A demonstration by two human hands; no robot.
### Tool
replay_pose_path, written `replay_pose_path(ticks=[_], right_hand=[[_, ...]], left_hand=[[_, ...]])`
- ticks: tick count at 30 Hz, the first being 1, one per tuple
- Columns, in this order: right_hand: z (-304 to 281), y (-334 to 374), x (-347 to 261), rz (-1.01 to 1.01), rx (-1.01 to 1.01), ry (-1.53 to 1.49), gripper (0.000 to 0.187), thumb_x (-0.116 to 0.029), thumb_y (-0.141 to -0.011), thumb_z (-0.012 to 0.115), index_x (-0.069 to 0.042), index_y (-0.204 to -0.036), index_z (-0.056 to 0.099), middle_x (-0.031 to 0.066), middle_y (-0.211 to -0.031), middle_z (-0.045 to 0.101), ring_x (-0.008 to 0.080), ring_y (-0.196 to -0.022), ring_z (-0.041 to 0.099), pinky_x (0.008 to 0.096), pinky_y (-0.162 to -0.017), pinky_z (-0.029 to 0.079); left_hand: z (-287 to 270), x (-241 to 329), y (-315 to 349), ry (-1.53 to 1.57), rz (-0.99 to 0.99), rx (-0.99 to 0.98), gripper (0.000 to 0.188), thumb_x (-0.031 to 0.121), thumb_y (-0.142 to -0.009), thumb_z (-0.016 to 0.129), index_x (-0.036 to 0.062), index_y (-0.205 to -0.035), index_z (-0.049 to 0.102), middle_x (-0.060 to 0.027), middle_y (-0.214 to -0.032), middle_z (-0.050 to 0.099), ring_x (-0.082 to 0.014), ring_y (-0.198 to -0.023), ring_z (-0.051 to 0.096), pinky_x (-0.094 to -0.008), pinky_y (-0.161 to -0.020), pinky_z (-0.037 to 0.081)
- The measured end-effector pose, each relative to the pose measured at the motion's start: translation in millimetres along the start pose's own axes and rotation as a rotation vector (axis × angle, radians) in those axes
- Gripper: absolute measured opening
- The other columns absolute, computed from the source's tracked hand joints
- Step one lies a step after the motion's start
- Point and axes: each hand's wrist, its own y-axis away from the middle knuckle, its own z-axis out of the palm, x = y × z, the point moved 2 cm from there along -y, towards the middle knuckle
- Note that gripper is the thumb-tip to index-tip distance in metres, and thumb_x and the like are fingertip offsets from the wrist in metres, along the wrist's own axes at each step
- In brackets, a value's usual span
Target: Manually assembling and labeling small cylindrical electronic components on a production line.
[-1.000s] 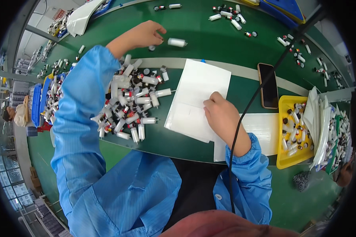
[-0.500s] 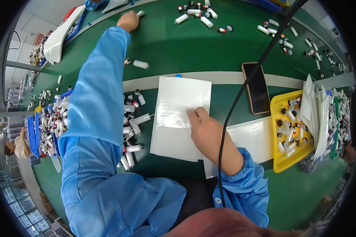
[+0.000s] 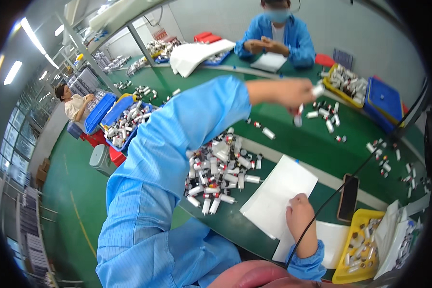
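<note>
My left hand (image 3: pixel 295 96), blurred by motion, reaches over the far side of the green table. Its fingers are closed on a small white cylinder (image 3: pixel 318 91). A second, dark-ended cylinder (image 3: pixel 298 118) shows just under the hand; whether it is held too, I cannot tell. Curled fingers of my right hand (image 3: pixel 301 216) rest at the right edge of a stack of white sheets (image 3: pixel 281 194); what they hold, if anything, is hidden. Beside the stack, partly behind my left sleeve, lies a pile of white cylinders with black and red ends (image 3: pixel 216 170).
A phone (image 3: pixel 348 198) and a yellow tray of cylinders (image 3: pixel 343 273) are at the right. Loose cylinders (image 3: pixel 329 117) lie across the table. A thin black cable (image 3: pixel 329 199) crosses the view. A co-worker in blue (image 3: pixel 278 36) sits opposite, near another yellow tray (image 3: pixel 331 89).
The view has swung up and left, showing the co-worker and the pile. My left hand has moved right across the far table, still with a white cylinder. My right hand stays at the sheets.
</note>
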Motion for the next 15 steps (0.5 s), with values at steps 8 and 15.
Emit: replay_pose_path(ticks=[8, 15], right_hand=[[4.0, 2.5, -9.1, -0.037, -0.009, 0.012, 0.026, 0.0, -0.073, 0.066, 0.003, -0.099, 0.065, 0.0198, -0.105, 0.062, 0.0378, -0.091, 0.065, 0.0418, -0.081, 0.055], [7.9, 2.3, 1.5, -0.032, 0.023, 0.037, 0.013, -0.003, -0.074, 0.061, 0.002, -0.086, 0.059, 0.0219, -0.094, 0.06, 0.0396, -0.08, 0.064, 0.0456, -0.072, 0.055]], left_hand=[[58.5, 34.8, 160.3, 0.504, 0.161, -0.109, 0.035, 0.032, -0.109, 0.036, 0.0063, -0.131, 0.043, -0.0082, -0.105, 0.058, -0.0166, -0.101, 0.065, -0.0314, -0.082, 0.053], [127.0, -12.9, 155.2, 1.147, -0.102, 0.121, 0.046, 0.047, -0.106, 0.042, 0.0151, -0.138, 0.043, -0.0048, -0.094, 0.059, -0.0135, -0.069, 0.054, -0.0294, -0.061, 0.046]])
